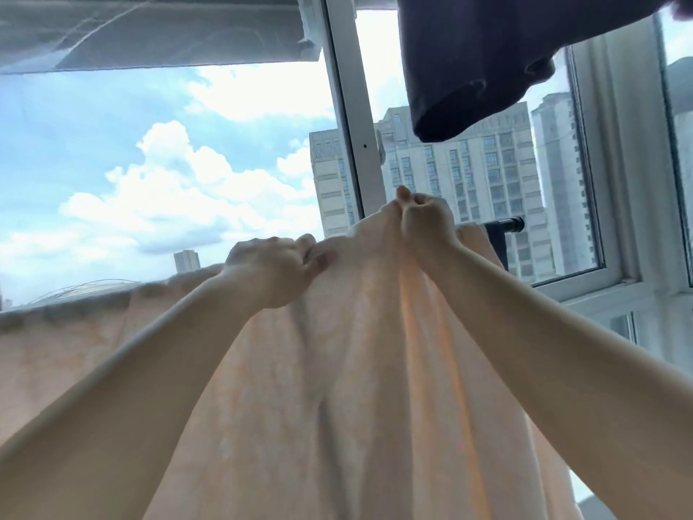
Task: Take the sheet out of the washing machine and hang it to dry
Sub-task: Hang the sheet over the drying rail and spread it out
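A pale peach sheet (337, 388) hangs in long folds over a dark drying rod (502, 224) that runs across in front of the window. Most of the rod is hidden under the fabric; only its right end shows. My left hand (273, 268) grips the sheet's top edge at the middle. My right hand (423, 219) pinches a bunched fold of the sheet a little higher and to the right, close to the rod's bare end. Both arms reach up and forward.
A dark garment (472, 61) hangs overhead at the upper right. A white window frame (352, 118) stands behind the rod, with tall buildings and sky beyond. A sheer white curtain (150, 28) stretches across the top left.
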